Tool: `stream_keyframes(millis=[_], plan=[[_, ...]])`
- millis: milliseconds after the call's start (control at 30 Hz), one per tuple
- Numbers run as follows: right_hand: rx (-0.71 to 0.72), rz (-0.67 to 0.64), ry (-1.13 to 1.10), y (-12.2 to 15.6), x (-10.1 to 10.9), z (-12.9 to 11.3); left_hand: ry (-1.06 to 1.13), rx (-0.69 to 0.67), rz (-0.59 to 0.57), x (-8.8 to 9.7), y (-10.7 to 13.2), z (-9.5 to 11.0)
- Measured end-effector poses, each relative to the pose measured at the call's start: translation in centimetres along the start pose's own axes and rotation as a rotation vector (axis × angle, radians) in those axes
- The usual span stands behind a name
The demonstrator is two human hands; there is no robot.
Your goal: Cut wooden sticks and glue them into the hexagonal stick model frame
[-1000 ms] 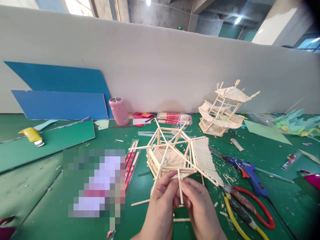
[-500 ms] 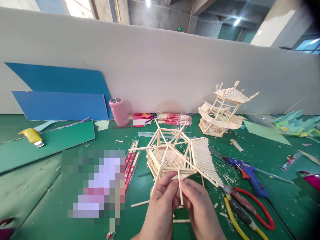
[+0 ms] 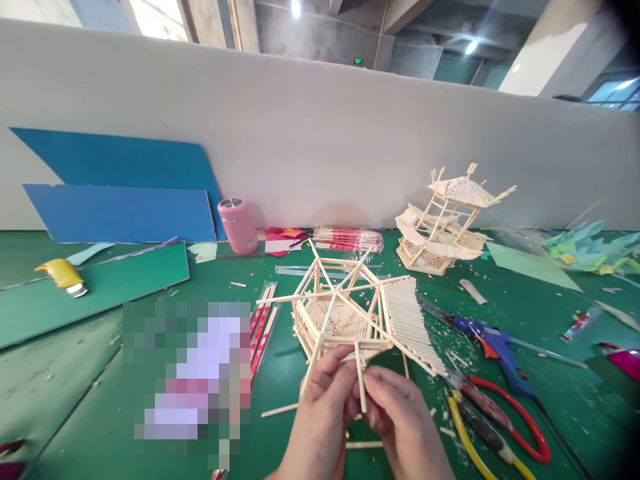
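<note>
A pavilion frame of thin wooden sticks (image 3: 334,293) stands in front of me, with one roof panel of close-set sticks (image 3: 407,320) on its right side. At its near edge my left hand (image 3: 327,393) pinches a short wooden stick (image 3: 361,377) that points down toward me. My right hand (image 3: 400,407) is closed just right of that stick, its thumb and fingers bent close to it. Whether the right fingertips hold anything is hidden. The stick's upper end meets the frame's front rail.
On the right lie a blue glue gun (image 3: 495,353) and pliers with red and yellow handles (image 3: 500,420). A finished stick pagoda (image 3: 443,227), a pink flask (image 3: 239,227) and packed sticks (image 3: 347,238) stand behind. A yellow utility knife (image 3: 63,275) rests at left.
My right hand has shifted slightly down and right, its thumb drawing back from the stick. The left hand and the frame stay nearly where they were.
</note>
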State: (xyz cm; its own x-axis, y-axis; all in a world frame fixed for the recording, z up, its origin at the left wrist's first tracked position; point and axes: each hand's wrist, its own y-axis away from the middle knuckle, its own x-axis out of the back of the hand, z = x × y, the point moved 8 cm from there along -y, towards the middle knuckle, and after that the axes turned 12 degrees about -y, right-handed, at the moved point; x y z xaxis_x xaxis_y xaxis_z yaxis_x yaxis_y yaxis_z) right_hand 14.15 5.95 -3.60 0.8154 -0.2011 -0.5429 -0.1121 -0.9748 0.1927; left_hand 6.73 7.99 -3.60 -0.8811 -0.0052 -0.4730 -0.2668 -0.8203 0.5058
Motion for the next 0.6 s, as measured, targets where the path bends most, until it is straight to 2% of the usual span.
stream_keyframes(millis=[167,433,600], plan=[[0.001,0.018,-0.003,0.37,-0.07,-0.61,0.002,0.024,0.034,0.1,0.24,0.0],[0.017,-0.023,-0.002,-0.13,-0.51,-0.72,0.008,0.013,0.047,0.39,0.26,-0.08],[0.021,-0.021,0.01,-0.24,-0.42,-0.7,-0.071,-0.016,0.007,0.54,0.29,-0.07]])
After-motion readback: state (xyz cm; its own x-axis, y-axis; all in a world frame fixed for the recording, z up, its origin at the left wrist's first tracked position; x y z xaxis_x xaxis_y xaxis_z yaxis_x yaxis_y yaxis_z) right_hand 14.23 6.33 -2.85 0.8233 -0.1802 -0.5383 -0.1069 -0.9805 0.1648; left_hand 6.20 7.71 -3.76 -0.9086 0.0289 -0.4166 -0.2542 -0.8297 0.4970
